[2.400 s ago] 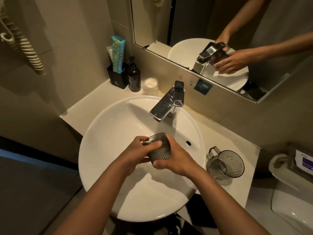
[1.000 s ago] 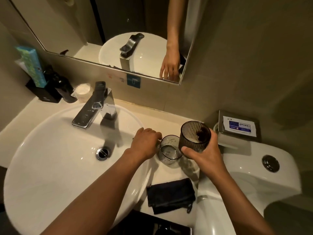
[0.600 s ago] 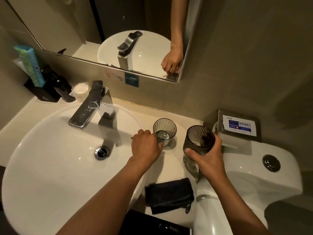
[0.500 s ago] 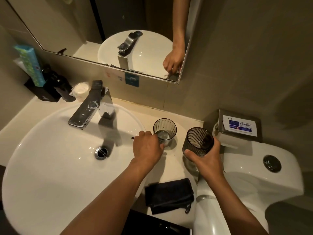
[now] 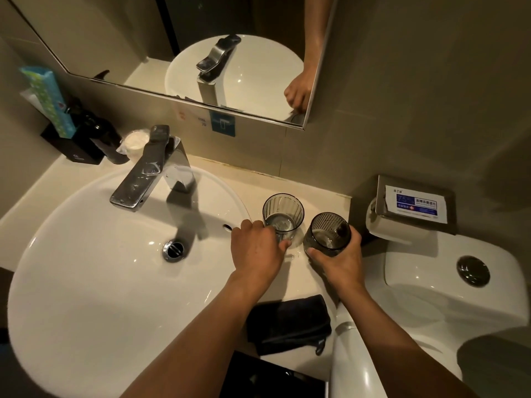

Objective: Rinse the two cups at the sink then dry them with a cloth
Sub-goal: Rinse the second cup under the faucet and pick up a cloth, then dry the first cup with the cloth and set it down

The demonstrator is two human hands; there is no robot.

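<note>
This is a small bathroom, likely a hotel one. A round white washbasin [image 5: 86, 282] with a chrome faucet [image 5: 149, 173] sits to the left of the left hand [image 5: 255, 254], and a wall mirror [image 5: 201, 53] hangs above the counter [image 5: 301, 271]. Just right of the right hand [image 5: 342, 265] stands a white toilet [image 5: 459, 297] with a flush button, a toilet-paper holder [image 5: 413, 205] on the wall beyond it. Far left of the hands, a black caddy [image 5: 77, 150] holds wrapped toiletries beside a dark pump bottle [image 5: 106, 139].
</note>
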